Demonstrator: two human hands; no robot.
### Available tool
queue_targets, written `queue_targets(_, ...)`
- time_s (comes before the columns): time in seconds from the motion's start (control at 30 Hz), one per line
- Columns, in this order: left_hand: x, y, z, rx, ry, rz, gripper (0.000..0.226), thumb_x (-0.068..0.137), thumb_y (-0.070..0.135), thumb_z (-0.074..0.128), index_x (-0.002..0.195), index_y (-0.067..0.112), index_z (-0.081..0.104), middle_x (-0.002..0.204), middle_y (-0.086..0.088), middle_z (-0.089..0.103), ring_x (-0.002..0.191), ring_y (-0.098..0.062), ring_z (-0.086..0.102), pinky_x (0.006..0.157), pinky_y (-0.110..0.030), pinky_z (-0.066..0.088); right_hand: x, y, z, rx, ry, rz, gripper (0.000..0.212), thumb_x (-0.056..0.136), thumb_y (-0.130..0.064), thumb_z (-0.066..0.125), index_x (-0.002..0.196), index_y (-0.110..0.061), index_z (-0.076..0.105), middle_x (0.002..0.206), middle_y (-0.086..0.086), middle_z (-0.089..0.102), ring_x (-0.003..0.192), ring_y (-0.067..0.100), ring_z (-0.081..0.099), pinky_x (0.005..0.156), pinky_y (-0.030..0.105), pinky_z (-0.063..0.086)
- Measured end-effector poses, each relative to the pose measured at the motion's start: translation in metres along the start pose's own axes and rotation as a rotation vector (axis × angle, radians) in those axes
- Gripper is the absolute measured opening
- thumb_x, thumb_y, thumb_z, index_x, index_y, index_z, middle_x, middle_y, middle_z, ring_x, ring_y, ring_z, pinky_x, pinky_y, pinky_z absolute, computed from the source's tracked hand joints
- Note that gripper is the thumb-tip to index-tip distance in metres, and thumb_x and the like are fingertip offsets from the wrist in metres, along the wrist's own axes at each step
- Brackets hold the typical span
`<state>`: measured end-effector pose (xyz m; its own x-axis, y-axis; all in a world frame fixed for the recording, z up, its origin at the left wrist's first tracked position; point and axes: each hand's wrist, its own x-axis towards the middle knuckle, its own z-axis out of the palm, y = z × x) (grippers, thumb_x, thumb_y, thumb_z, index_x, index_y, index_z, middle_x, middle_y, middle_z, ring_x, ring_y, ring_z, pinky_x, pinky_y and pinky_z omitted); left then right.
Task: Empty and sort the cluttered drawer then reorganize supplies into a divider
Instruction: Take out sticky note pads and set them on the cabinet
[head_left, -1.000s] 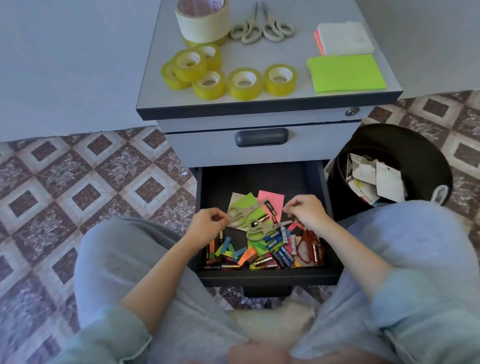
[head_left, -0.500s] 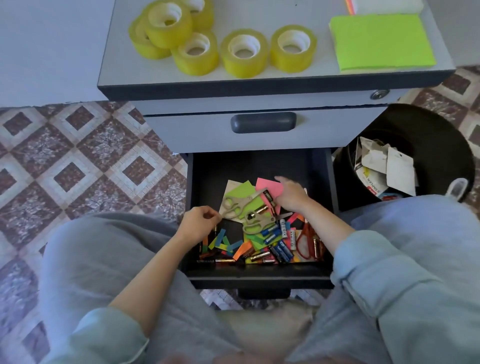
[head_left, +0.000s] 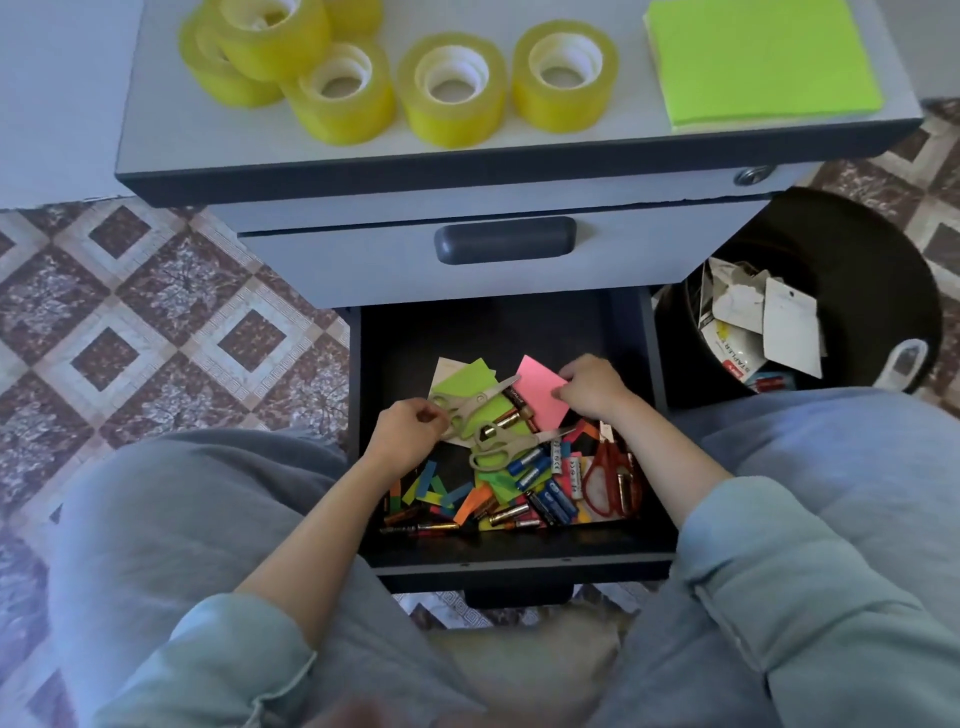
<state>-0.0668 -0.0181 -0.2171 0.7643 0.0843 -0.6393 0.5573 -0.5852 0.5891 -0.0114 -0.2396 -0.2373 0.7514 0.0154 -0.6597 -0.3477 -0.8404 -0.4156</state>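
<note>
The open black drawer (head_left: 644, 540) holds a jumble of batteries (head_left: 550, 501), coloured paper strips (head_left: 431, 483), green sticky notes (head_left: 462, 382), two grey scissors and red scissors (head_left: 605, 475). My right hand (head_left: 592, 387) pinches the right edge of a pink sticky note (head_left: 540, 395) at the drawer's back. My left hand (head_left: 410, 431) curls its fingers at the handles of the upper grey scissors (head_left: 475, 402). The second grey scissors (head_left: 511, 444) lie just below, untouched.
On the grey cabinet top (head_left: 156, 156) stand several yellow tape rolls (head_left: 452, 91) and a green sticky pad (head_left: 758, 62). The upper drawer (head_left: 337, 265) is closed. A black bin (head_left: 893, 291) with paper scraps stands to the right. My knees flank the drawer.
My right hand moved back onto the pink sticky note and took hold of its edge. My left hand slid right to the scissor handles. The camera tilted down and closer.
</note>
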Motion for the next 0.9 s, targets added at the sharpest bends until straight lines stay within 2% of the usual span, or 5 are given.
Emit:
queue_targets(0.3,-0.007,0.020,0.036,0.399,-0.107,0.250,0.026,0.094,0.020,0.051,0.117,0.014,0.062,0.120,-0.005,0.061,0.105,-0.019,0.057,0.084,-0.027,0.046,-0.019,0.010,-0.031,0.590,0.220,0.100,0.022,0.098,-0.004,0.042,0.111,0.006,0.057,0.065,0.012,0.059,0.053,0.019,0.058,0.051,0.026,0.052)
queue_targets(0.43,-0.008,0.020,0.065,0.863,-0.215,0.587,0.047,0.095,0.027,0.045,0.142,0.027,0.037,0.149,0.000,0.033,0.133,-0.024,0.031,0.108,-0.040,0.031,-0.027,0.011,-0.031,0.724,0.211,0.126,0.026,0.099,-0.004,0.037,0.119,0.004,0.052,0.073,0.013,0.060,0.058,0.019,0.060,0.056,0.028,0.054)
queue_targets(0.57,-0.008,0.010,0.084,1.252,-0.368,0.770,0.054,0.096,0.032,0.043,0.146,0.039,0.023,0.158,-0.003,0.002,0.144,-0.029,0.004,0.112,-0.056,0.011,-0.030,0.013,-0.033,0.752,0.214,0.126,0.026,0.099,-0.004,0.036,0.120,0.003,0.051,0.075,0.012,0.060,0.058,0.018,0.060,0.055,0.026,0.054)
queue_targets(0.73,-0.003,0.001,0.067,1.402,-0.304,0.654,0.062,0.096,0.049,0.036,0.148,0.039,0.004,0.158,-0.001,-0.009,0.144,-0.032,-0.004,0.113,-0.060,0.004,-0.027,0.008,-0.034,0.769,0.221,0.116,0.024,0.099,-0.003,0.035,0.116,0.002,0.052,0.074,0.012,0.060,0.057,0.017,0.060,0.053,0.024,0.054)
queue_targets(0.9,0.003,-0.008,0.044,1.470,-0.176,0.536,0.070,0.096,0.025,0.042,0.148,0.038,-0.005,0.156,-0.002,-0.020,0.142,-0.036,-0.015,0.108,-0.064,-0.004,-0.025,0.004,-0.032,0.765,0.205,0.087,0.024,0.098,-0.001,0.035,0.113,0.000,0.054,0.075,0.011,0.060,0.059,0.016,0.059,0.053,0.023,0.054)
